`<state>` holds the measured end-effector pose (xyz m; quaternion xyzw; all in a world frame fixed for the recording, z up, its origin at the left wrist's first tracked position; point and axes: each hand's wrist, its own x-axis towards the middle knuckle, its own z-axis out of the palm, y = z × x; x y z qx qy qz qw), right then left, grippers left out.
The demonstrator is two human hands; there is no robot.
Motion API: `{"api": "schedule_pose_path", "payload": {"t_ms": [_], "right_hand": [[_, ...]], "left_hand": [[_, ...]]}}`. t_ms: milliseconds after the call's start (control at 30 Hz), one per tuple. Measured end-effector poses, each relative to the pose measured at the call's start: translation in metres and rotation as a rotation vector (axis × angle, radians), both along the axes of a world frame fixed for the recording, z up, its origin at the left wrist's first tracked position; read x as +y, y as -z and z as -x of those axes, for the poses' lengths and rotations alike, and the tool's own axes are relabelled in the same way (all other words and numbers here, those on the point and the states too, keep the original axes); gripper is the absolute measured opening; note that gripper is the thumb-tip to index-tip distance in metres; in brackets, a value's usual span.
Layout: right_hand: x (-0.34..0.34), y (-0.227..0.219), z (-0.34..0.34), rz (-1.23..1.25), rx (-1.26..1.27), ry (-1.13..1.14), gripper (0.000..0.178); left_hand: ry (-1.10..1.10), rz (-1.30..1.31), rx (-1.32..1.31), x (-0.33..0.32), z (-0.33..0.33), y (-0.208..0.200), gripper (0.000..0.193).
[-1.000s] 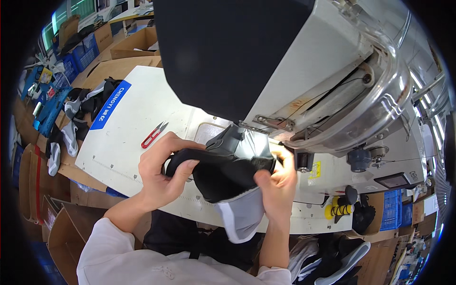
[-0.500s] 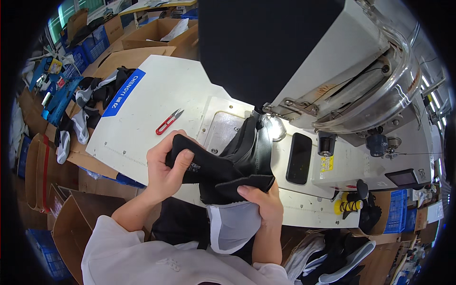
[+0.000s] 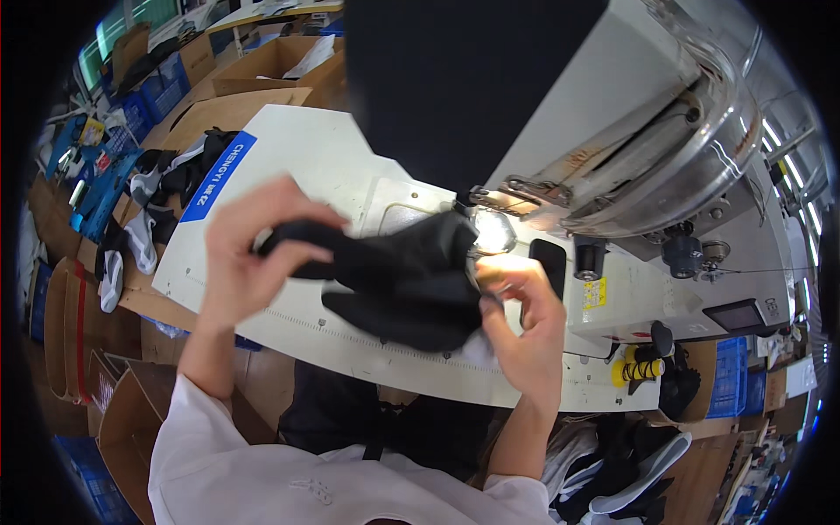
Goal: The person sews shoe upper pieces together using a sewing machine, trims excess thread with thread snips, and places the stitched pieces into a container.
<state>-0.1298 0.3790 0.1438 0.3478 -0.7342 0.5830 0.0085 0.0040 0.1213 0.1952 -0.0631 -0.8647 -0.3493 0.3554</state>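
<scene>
A black shoe upper is stretched between my two hands over the white sewing machine table. My left hand pinches its left end between thumb and fingers, blurred by motion. At the other end, my right hand grips the edge between thumb and fingers, close below the lit needle area of the sewing machine. A pale grey part of the upper peeks out beside the right hand. Motion smears the upper's details.
A black phone lies right of the needle area. Yellow-and-black spools sit at the table's right edge. More shoe uppers are piled at the left and below right. Cardboard boxes and blue crates stand around.
Both hands have lifted and turned the upper, bringing its lower end up onto the table side. My left hand moved left and up; my right hand moved right and up. The red snips are now hidden.
</scene>
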Motion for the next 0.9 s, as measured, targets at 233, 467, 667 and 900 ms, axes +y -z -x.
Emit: {"api": "schedule_pose_path", "payload": {"t_ms": [233, 467, 667, 900], "right_hand": [[0.012, 0.023, 0.057, -0.001, -0.068, 0.528, 0.004], [-0.02, 0.141, 0.185, 0.645, -0.708, -0.444, 0.017], [-0.033, 0.156, 0.188, 0.918, -0.686, -0.436, 0.021], [-0.024, 0.16, 0.168, 0.901, -0.71, -0.491, 0.027]], "left_hand": [[-0.52, 0.642, 0.43, -0.034, 0.108, 0.0, 0.025], [-0.072, 0.579, 0.52, 0.028, 0.12, 0.074, 0.026], [0.203, 0.746, 0.599, 0.038, 0.094, 0.053, 0.027], [0.304, 0.73, 0.519, 0.034, 0.085, 0.039, 0.016]]}}
